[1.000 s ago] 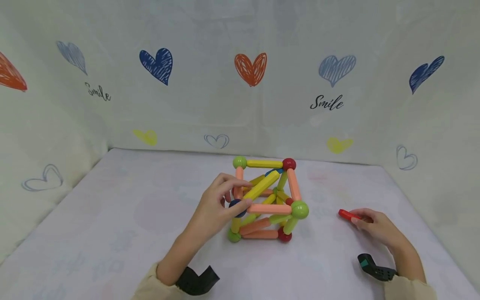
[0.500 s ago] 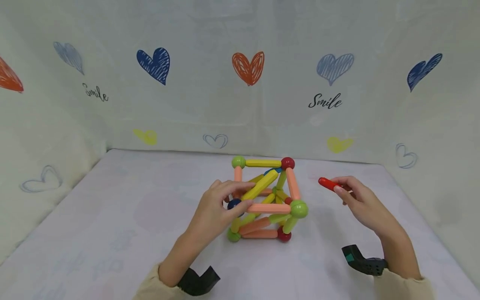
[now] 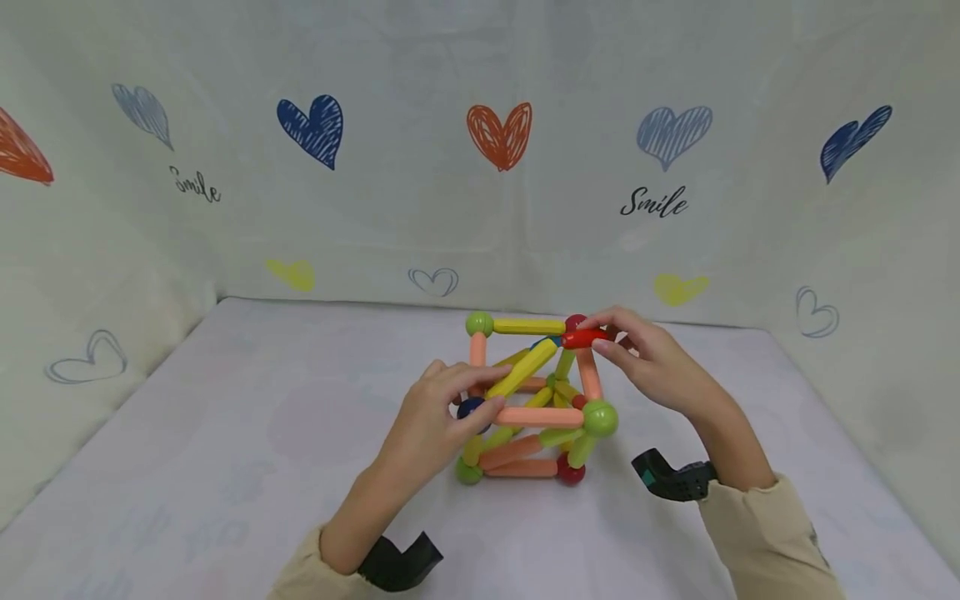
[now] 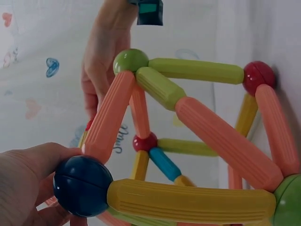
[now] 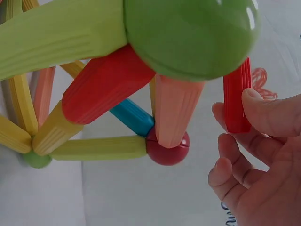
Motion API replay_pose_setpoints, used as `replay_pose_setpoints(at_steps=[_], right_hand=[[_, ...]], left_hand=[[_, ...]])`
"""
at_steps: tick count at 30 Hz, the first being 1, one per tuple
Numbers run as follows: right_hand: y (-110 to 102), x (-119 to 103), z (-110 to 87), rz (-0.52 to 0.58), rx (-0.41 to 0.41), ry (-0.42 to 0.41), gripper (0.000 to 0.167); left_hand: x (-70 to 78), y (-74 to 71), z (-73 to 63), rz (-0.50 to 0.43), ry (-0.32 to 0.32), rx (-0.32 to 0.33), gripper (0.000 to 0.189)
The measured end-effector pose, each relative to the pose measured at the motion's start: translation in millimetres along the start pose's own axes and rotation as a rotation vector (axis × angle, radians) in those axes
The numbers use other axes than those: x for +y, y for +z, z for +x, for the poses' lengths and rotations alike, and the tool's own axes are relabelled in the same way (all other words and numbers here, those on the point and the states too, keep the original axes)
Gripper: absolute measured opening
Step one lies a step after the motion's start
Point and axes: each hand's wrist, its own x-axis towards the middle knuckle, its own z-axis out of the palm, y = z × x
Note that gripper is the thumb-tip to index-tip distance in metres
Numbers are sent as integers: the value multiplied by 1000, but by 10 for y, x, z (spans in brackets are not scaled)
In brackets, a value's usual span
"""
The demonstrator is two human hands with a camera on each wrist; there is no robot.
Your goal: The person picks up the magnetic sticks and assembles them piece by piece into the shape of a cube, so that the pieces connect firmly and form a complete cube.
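Observation:
A frame of coloured magnetic sticks and balls stands on the table, a green ball [image 3: 600, 418] at its near right corner. My left hand [image 3: 431, 417] pinches the lower end of a yellow stick [image 3: 525, 367], with fingers around the dark blue ball [image 4: 83, 186] at the near left corner. This stick slants up to the right. My right hand [image 3: 660, 358] pinches a red stick [image 5: 237, 96] between thumb and index finger, close to the frame's far right top. In the head view, the red stick's left tip meets the yellow stick's upper end. The far red ball [image 3: 576, 322] is partly hidden behind the right fingers.
The frame has salmon, yellow, green and blue sticks, with one diagonal of a green stick [image 4: 162, 88] and a salmon stick [image 4: 228, 141]. A pale cloth covers the table [image 3: 300, 467]. Behind it hangs a white curtain [image 3: 405, 192] printed with hearts.
My right hand has carried the red stick leftward and up from the table's right side to the yellow stick's upper end. The left hand and the frame have stayed nearly still.

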Motion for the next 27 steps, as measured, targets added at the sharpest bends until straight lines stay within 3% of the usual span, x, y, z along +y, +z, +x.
replay_pose_setpoints(at_steps=[12,18,27], right_hand=[[-15,-123,148,-84,-29,-128,27],[-11,-195,235,-209,-47,-166,30],[79,-99,304,-202,-100,-86,28]], left_hand=[[10,-8,2,6,-3,-20,34],[17,0,-3,35,1,-20,32],[32,47,-10,150,3,-14,27]])
